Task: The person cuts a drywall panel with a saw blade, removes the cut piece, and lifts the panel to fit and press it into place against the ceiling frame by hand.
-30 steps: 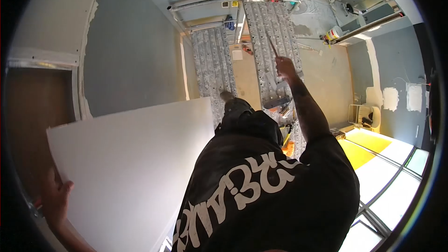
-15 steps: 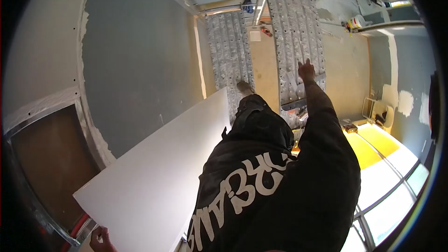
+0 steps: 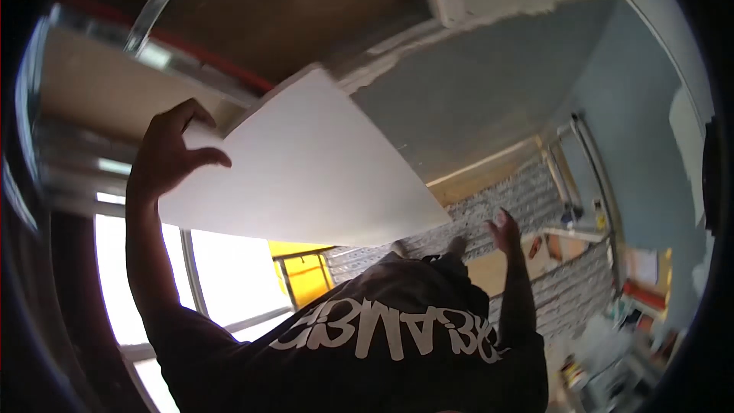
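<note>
A large white board point(image 3: 298, 160), flat and rectangular, slopes in front of me below the unfinished ceiling. My left hand point(image 3: 172, 149) is at its left edge, thumb across the near face and fingers curled over the border; the contact behind the edge is hidden. Lower on the right, my right hand point(image 3: 505, 233) is raised with fingers apart and nothing in it. It is clear of the board's lower right corner, above the metal scaffold planks point(image 3: 520, 195). My feet stand on the planking beneath the board.
Overhead, a metal ceiling rail point(image 3: 164, 0) borders a brown opening. A grey-blue panel point(image 3: 474, 76) has rough white filler at its edge. Scaffold tubing point(image 3: 592, 153) rises at right. Bright windows point(image 3: 237, 271) are at lower left; a white bucket and tools lie lower right.
My view has swung round and up toward the ceiling. The board now appears higher, with my left hand raised at its edge. My right hand has moved up from over the planks, fingers spread.
</note>
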